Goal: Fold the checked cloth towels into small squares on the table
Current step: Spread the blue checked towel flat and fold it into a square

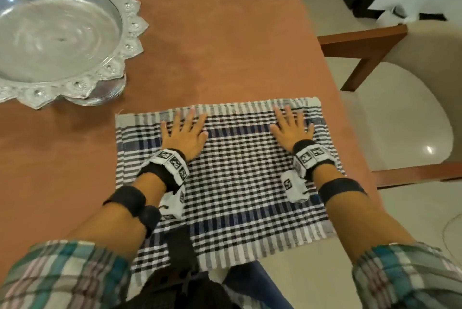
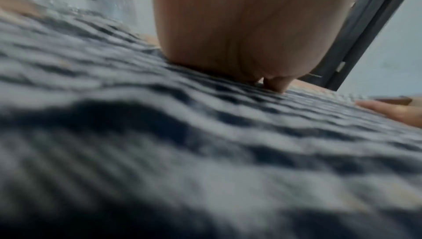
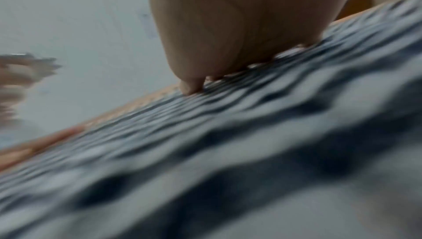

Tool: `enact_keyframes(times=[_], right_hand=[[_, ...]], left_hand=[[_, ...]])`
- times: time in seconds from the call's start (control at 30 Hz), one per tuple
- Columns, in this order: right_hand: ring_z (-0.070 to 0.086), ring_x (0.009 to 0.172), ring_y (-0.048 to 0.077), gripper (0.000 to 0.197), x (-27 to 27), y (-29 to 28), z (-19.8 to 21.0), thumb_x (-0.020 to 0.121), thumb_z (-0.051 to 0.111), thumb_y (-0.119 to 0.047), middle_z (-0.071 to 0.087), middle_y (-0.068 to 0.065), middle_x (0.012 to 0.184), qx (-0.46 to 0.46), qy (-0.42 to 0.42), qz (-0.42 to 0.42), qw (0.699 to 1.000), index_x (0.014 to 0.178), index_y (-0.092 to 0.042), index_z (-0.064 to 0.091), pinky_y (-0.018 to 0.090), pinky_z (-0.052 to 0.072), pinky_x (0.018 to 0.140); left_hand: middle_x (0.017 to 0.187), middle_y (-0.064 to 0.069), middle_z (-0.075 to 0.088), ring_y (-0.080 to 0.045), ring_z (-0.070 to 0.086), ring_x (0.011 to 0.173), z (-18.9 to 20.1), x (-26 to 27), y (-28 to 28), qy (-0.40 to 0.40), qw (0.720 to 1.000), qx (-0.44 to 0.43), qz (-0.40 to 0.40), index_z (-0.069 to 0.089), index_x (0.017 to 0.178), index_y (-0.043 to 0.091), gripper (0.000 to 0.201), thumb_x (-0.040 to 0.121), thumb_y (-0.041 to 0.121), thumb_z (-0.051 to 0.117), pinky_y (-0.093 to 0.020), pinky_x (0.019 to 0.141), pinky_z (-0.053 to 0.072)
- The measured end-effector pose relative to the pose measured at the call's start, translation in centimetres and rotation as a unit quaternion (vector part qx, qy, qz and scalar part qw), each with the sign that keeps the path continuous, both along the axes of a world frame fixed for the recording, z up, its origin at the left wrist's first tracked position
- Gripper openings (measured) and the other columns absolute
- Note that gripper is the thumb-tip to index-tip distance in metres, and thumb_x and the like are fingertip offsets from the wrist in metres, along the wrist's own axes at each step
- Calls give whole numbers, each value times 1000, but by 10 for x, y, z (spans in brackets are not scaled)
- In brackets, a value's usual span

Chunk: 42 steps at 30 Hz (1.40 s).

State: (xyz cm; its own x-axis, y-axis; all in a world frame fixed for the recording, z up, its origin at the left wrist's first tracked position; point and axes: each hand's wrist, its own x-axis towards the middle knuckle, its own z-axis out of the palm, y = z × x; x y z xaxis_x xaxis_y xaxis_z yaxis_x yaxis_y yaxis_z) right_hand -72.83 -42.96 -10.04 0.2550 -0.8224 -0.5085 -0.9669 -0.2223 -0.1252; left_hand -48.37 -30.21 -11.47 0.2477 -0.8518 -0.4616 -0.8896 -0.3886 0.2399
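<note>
The checked cloth towel (image 1: 237, 178) lies spread flat at the near edge of the table (image 1: 212, 46), its near side hanging a little over that edge and its right side close to the table's right edge. Both forearms reach forward over it. The left hand (image 1: 183, 133) lies palm down near the towel's far left corner, fingers straight and spread, holding nothing. The right hand (image 1: 291, 131) lies flat the same way near the far right corner, fingers splayed, gripping nothing. An ornate silver pedestal tray (image 1: 57, 33) stands at the table's far left corner.
</note>
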Motion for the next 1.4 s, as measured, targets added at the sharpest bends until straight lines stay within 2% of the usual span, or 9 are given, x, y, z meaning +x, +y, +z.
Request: enact_keyframes(times=[0.13, 0.23, 0.33, 0.47, 0.6, 0.83, 1.1, 1.3, 1.4], right_hand=[[-11, 144, 28, 60, -43, -30, 13, 95, 22, -54, -12, -2, 157, -36, 56, -63, 996, 147, -35, -2, 59, -2, 113], [-13, 144, 30, 58, 13, 1, 10, 99, 24, -44, -13, 2, 157, -72, 30, 68, 995, 148, -30, -2, 56, -5, 114], [-16, 143, 26, 56, 55, 29, 2, 98, 21, -47, -16, -4, 156, 3, -12, 136, 991, 146, -38, -6, 60, -3, 113], [-17, 143, 25, 64, -10, 10, 5, 91, 23, -64, -19, -12, 155, 30, -7, 55, 998, 143, -45, -8, 63, -3, 109], [-16, 142, 33, 76, -72, 10, 14, 86, 22, -70, -20, 0, 156, 21, 51, -31, 998, 145, -37, -10, 63, -1, 111], [-22, 141, 31, 64, -5, 141, 3, 91, 21, -64, -23, -8, 154, 47, 4, 197, 979, 143, -44, -11, 71, -3, 105], [-20, 142, 31, 69, -129, 118, 12, 91, 24, -64, -23, -6, 155, 15, 29, 17, 999, 145, -39, -10, 68, -2, 107], [-19, 142, 28, 57, -79, 219, -6, 95, 18, -54, -19, -5, 156, 1, -32, 214, 976, 144, -42, -8, 65, -7, 108], [-18, 143, 25, 55, -118, 206, -11, 93, 15, -60, -17, -13, 154, -25, -23, 175, 984, 143, -47, -8, 66, -8, 107]], left_hand=[[155, 7, -19, -25, -18, 143, 9, -1, -9, -23, 998, 17, 51, -7, 145, 37, 55, 97, 48, 16, -54, 114, -9], [156, 1, -16, -26, -16, 143, 20, -42, -20, -45, 998, -34, -19, -7, 147, 29, 57, 98, 44, 20, -52, 114, -6], [156, 6, -16, -24, -16, 144, 20, -64, -20, -3, 998, 12, -58, -6, 146, 35, 56, 98, 47, 19, -56, 114, -4], [155, 12, -16, -24, -16, 143, 17, -28, 18, -16, 996, 54, 63, -5, 144, 43, 59, 93, 60, 19, -59, 112, -5], [155, 4, -19, -27, -16, 143, 27, -9, 57, -76, 984, 95, 131, -7, 146, 34, 65, 93, 60, 19, -57, 114, -3], [153, 4, -26, -28, -23, 141, 16, -117, 95, -15, 998, 63, 28, -13, 143, 41, 64, 90, 63, 15, -60, 111, -6], [155, 0, -21, -31, -16, 143, 21, -109, 167, -60, 980, 69, 175, -8, 146, 36, 66, 91, 62, 19, -59, 113, -2], [155, 4, -18, -26, -18, 143, 5, -183, 187, -28, 997, 20, 64, -7, 144, 41, 55, 96, 52, 17, -57, 113, -5], [155, 9, -18, -25, -18, 143, 4, -150, 222, -36, 993, 15, 111, -6, 143, 44, 57, 93, 58, 17, -58, 112, -6]])
